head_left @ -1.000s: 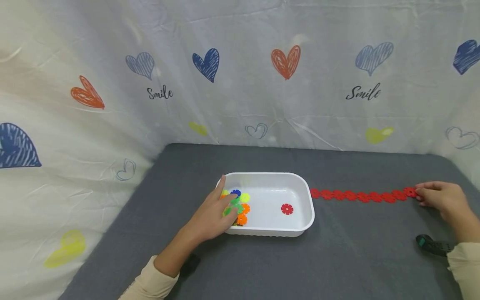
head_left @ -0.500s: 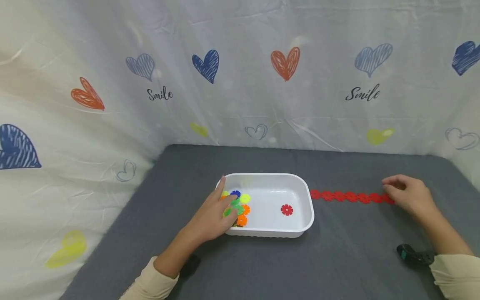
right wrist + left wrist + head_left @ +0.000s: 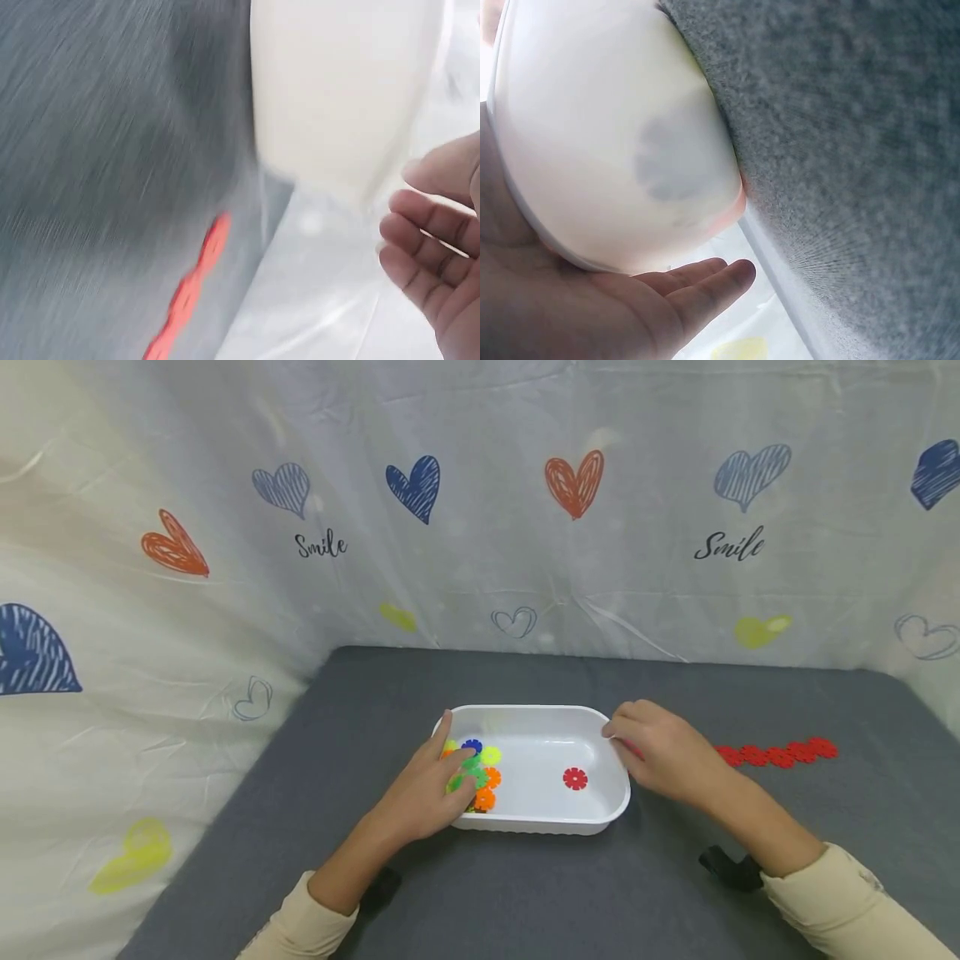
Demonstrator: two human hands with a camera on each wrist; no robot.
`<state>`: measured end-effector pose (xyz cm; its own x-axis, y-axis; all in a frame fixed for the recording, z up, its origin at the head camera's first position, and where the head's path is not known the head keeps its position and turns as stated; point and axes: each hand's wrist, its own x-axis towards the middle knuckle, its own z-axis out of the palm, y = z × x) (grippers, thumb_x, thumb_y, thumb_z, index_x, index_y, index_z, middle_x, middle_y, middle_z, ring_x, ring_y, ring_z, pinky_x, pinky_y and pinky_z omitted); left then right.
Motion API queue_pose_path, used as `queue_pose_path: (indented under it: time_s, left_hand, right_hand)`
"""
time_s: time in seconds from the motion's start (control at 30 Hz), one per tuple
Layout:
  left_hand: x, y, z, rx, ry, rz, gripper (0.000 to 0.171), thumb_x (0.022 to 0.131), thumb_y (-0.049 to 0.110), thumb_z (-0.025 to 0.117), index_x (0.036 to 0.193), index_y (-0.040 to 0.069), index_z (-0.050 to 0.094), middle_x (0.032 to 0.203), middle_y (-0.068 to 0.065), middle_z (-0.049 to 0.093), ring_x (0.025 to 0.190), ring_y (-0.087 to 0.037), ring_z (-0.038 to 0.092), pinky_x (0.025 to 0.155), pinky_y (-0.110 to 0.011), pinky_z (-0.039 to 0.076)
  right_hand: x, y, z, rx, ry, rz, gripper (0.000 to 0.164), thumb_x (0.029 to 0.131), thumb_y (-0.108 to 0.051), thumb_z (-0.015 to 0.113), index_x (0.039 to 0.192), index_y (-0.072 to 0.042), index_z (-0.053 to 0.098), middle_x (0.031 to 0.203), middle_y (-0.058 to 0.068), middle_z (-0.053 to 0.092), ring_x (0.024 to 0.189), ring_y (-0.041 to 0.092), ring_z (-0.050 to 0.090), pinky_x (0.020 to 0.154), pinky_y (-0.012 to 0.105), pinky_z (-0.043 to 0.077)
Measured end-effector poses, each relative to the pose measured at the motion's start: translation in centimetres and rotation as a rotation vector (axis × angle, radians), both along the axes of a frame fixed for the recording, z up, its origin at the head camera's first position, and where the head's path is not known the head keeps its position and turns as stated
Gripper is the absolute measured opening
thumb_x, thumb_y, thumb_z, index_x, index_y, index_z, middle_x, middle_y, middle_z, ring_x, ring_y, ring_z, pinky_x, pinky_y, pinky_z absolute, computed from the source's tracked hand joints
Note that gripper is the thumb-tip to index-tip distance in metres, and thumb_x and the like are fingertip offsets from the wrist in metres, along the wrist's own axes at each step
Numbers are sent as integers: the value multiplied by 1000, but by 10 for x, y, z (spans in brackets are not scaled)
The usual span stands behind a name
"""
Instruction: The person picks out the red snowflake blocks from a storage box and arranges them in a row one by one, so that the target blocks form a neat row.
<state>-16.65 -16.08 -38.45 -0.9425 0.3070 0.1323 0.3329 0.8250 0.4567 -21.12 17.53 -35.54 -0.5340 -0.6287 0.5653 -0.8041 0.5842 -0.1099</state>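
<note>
A white tray (image 3: 532,822) sits mid-table with flower-shaped plastic discs inside. My left hand (image 3: 423,789) straddles its left rim, some fingers over the mixed discs (image 3: 483,777) and others outside, straight in the left wrist view. One red disc (image 3: 575,778) lies alone at the tray's right. Above the right rim is my right hand (image 3: 660,752), fingers loosely bent. In the right wrist view nothing shows between its thumb and fingers (image 3: 420,225). A chain of joined red discs (image 3: 780,755) lies right of the tray, its middle hidden behind the right hand.
A dark grey cloth (image 3: 525,902) covers the table. Behind hangs a white curtain (image 3: 480,568) printed with hearts. Black straps or devices (image 3: 731,868) are at both wrists.
My right hand has left the chain's right end and swept left to the tray's right rim. The chain stays on the table. My left hand has kept its place.
</note>
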Motion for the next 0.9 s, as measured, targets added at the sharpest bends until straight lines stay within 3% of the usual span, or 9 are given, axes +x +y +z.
queue_pose_path:
  time_s: [0.07,0.17,0.33,0.5,0.73,0.9]
  left_hand:
    - [0,0,0,0,1,-1,51,94,32,51,137,7,63,167,-13,6,146,-40,27,110,-64,28]
    - [0,0,0,-2,-3,-1,52,94,33,51,137,7,62,167,-12,6,146,-40,26,110,-64,28]
    - [0,0,1,-6,0,-1,51,94,33,51,137,7,62,167,-14,8,146,-40,27,110,-64,28]
    - [0,1,2,2,-4,-2,50,94,32,51,137,7,63,167,-14,8,146,-40,27,110,-64,28]
    - [0,1,2,-6,5,-6,51,94,32,51,136,6,63,166,-17,9,145,-41,28,110,-63,29]
    - [1,1,2,-9,3,-3,51,94,33,51,136,7,63,166,-16,9,145,-41,28,110,-63,29]
  right_hand:
    - [2,-16,-1,72,-47,41,24,72,6,81,93,-4,74,91,4,65,83,20,61,70,37,57]
    - [2,-34,-5,208,-207,59,21,76,1,81,94,-6,72,89,2,63,81,17,58,69,31,55]
    - [-3,-52,-4,381,-465,-5,20,76,-4,82,86,-12,66,81,-2,54,73,13,49,61,28,46]
    - [-10,-58,-2,464,-528,-56,25,74,-7,85,85,-13,63,79,-4,49,71,12,48,60,28,45]
    - [-9,-59,-1,471,-577,-77,25,75,-6,84,83,-14,62,78,-4,50,69,12,49,60,28,46]
    - [-9,-59,-2,478,-563,-76,27,75,-3,82,77,-15,59,74,-5,49,66,11,48,59,28,45]
